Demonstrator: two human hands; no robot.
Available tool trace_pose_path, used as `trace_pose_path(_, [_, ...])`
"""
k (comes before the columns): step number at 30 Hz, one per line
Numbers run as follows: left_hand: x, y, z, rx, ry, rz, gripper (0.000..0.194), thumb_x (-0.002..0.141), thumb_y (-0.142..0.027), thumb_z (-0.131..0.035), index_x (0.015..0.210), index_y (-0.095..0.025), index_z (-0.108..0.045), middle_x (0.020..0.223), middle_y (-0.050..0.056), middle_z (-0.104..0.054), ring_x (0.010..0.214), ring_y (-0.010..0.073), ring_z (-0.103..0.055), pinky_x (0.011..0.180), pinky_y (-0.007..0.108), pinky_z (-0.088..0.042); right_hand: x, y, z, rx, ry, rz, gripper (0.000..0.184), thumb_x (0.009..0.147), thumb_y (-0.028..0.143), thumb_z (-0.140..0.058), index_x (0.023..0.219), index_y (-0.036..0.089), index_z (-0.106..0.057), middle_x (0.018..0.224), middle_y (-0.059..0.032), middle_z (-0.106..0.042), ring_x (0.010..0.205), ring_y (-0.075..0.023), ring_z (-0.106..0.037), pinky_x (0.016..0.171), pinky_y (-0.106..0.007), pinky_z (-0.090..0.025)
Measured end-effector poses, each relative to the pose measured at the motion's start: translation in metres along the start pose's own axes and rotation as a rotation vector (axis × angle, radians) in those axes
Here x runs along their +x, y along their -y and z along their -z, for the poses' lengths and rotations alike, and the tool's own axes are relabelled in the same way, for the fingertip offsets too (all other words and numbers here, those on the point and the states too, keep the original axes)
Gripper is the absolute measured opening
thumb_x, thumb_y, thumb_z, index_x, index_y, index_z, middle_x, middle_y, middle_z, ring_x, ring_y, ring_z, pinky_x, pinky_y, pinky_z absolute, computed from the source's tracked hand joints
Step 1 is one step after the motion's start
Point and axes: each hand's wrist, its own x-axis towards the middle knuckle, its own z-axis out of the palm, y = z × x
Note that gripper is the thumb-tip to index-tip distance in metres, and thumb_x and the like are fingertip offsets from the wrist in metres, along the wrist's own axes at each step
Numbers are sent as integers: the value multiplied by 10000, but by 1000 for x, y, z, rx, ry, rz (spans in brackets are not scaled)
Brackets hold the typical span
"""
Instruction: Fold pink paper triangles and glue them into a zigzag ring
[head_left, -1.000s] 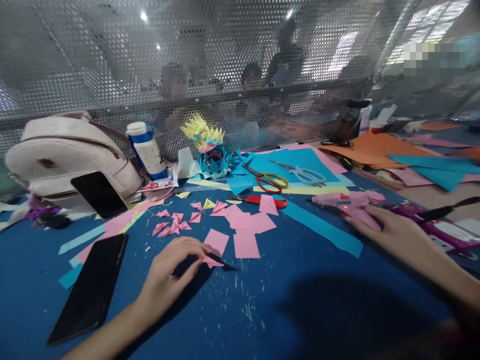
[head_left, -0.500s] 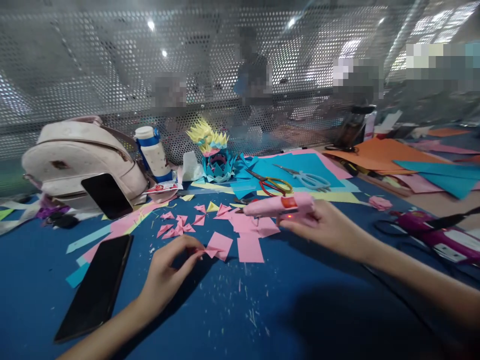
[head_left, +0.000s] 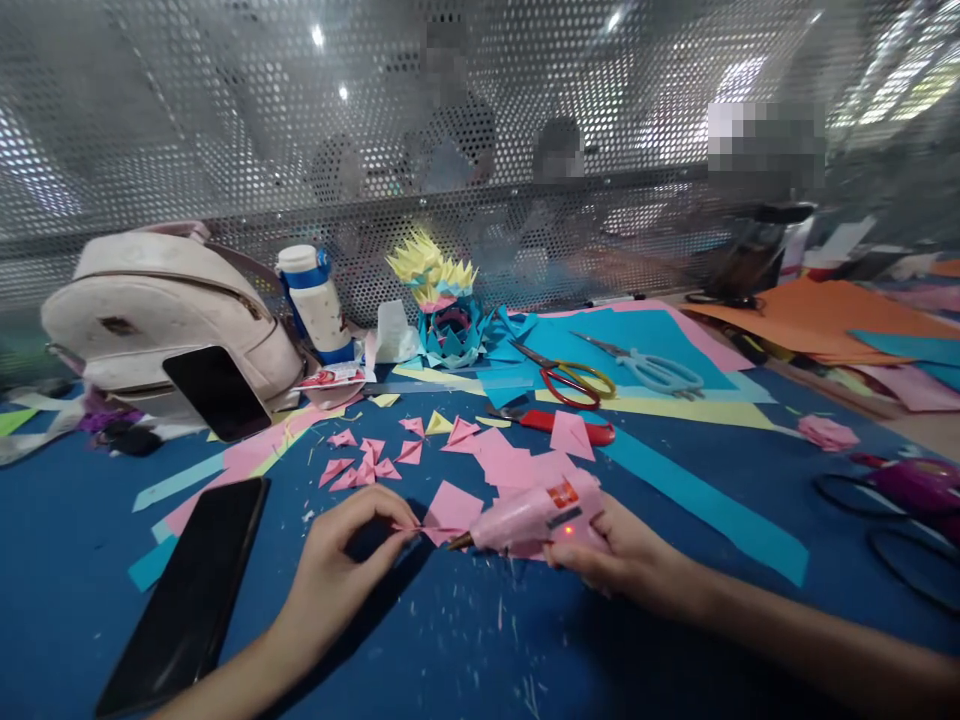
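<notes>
Head view: pinching a small folded piece of pink paper [head_left: 435,531] between the thumb and forefinger of the left hand [head_left: 336,545], almost closed together, low over a blue tabletop [head_left: 360,665]. Gripping a pink plastic glue gun [head_left: 517,517] in the right hand [head_left: 634,550], curling the fingers round its handle and pointing its brown tapered nozzle [head_left: 460,542] leftward toward the pinched piece. Bringing nozzle and paper close together, perhaps touching, but overlapping too much from this angle to tell.

Showing just behind the pinched piece a flat pink paper square [head_left: 454,503]; farther back, a cluster of small folded pink paper triangles [head_left: 369,462] and several overlapping loose pink paper sheets [head_left: 506,466]. Including beyond these a red-handled tool [head_left: 536,420], scissors with red and yellow handles [head_left: 544,362] and a spiky yellow-and-blue paper model [head_left: 454,350]. Displaying at left a flat black phone [head_left: 191,580], a second black phone [head_left: 217,392] leaning against a pale backpack [head_left: 165,310], and a white-and-blue bottle [head_left: 315,312] standing upright beside that bag.
</notes>
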Motion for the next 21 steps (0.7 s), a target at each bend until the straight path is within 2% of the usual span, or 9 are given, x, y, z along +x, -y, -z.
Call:
trace_pose_path(4, [0, 0, 0, 0, -3, 18, 118, 904, -146, -600, 811, -199, -650, 785, 12, -694, 730, 134, -660, 679, 240, -519, 1, -4, 3, -13, 27, -27, 605, 820, 745, -542, 602, 184, -482, 489, 36, -451, 430, -75, -398, 392, -195, -308])
trace_pose_path(8, [-1, 1, 1, -12, 3, 20, 113, 902, -139, -609, 824, -212, -646, 788, -1, -694, 730, 124, -664, 677, 226, -519, 1, -8, 6, -79, 51, -58, 645, 853, 736, -511, 521, 184, -472, 452, 18, -462, 427, -77, -408, 415, -211, -308])
trace_pose_path(16, [-4, -1, 3, -5, 14, -30, 130, 894, -95, -619, 819, -199, -645, 800, 8, -703, 740, 130, -674, 680, 225, -519, -1, -12, 5, -82, 2, -76, 647, 828, 769, -509, 539, 195, -436, 488, 20, -470, 450, -80, -426, 419, -201, -333])
trace_pose_path(21, [-5, -1, 4, 7, 17, -70, 143, 895, -73, -617, 836, -199, -644, 817, 7, -701, 748, 125, -674, 692, 218, -515, -2, -9, 5, -82, 25, -66, 648, 845, 761, -494, 534, 196, -429, 479, 19, -459, 447, -81, -416, 417, -205, -326])
